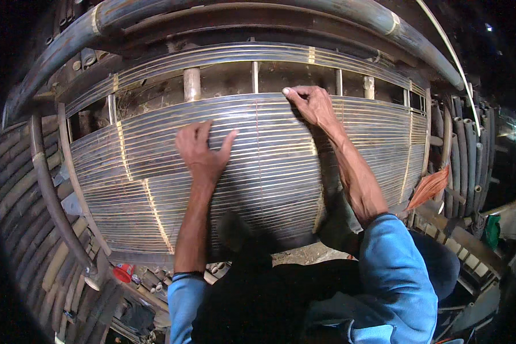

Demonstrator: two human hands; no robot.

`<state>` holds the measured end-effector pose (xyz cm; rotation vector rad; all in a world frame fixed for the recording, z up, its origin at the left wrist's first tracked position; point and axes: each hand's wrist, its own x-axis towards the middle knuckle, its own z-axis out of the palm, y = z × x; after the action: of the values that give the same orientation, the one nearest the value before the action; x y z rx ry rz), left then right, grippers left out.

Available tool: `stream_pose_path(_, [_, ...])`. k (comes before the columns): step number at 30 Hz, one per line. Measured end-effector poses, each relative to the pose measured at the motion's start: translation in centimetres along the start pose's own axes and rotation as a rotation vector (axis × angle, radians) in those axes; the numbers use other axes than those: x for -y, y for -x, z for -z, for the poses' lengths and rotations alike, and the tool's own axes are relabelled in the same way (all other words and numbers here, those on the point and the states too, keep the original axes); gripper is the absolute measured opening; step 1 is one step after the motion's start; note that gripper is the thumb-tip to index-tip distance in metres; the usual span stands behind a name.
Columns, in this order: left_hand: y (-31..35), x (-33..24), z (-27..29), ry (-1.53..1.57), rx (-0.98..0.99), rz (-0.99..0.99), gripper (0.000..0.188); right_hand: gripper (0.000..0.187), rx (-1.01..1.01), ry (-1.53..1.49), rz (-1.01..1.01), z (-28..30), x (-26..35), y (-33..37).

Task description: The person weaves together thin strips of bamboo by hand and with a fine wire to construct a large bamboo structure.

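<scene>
Before me lies a wide panel of dark, narrow bamboo slats (pixel 364 155) with pale lines between them, tied by pale and reddish cross bindings. My left hand (pixel 200 150) is over the left-middle of it, fingers and thumb spread, holding nothing. At the panel's far edge is my right hand (pixel 311 105), with its fingers curled in and its thumb against them by the topmost slat. What they pinch, if anything, is hidden. Beyond a gap, a separate narrow band of slats (pixel 212 56) runs across upright crosspieces (pixel 254 77).
A thick bamboo pole (pixel 172 12) arches across the far side. Stacked bamboo poles (pixel 26 189) fill the left, and more poles (pixel 467 155) stand at the right. An orange cloth (pixel 429 188) hangs by the panel's right end. A red object (pixel 123 272) lies at the lower left.
</scene>
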<state>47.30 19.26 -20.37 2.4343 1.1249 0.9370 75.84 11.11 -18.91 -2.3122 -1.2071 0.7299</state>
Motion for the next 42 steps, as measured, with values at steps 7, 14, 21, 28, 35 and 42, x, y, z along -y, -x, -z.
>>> stream_pose_path(7, [-0.2,-3.3,-4.1,-0.026,0.078,-0.050,0.017,0.041,-0.050,-0.075,0.001,-0.6,-0.1,-0.2])
stream_pose_path(14, [-2.6,-3.8,-1.0,0.000,0.619,0.371,0.027,0.037,-0.212,0.020,0.243,-1.2,1.2,0.4])
stream_pose_path(21, [-4.8,-3.6,17.5,0.600,0.822,0.440,0.024,0.099,0.479,-0.316,0.534,-0.3,11.2,5.6])
stream_pose_path(28, [-6.3,8.5,28.9,0.594,0.382,0.796,0.021,0.030,0.529,-0.505,0.842,5.1,10.7,3.8])
stream_pose_path(35, [-11.5,9.0,10.9,-0.128,0.290,0.348,0.026,0.046,0.224,0.145,0.285,4.8,3.9,-2.6])
stream_pose_path(42, [-12.1,2.0,-11.7,-0.119,0.737,0.312,0.034,0.045,0.270,0.103,0.106,-3.2,3.6,-6.8])
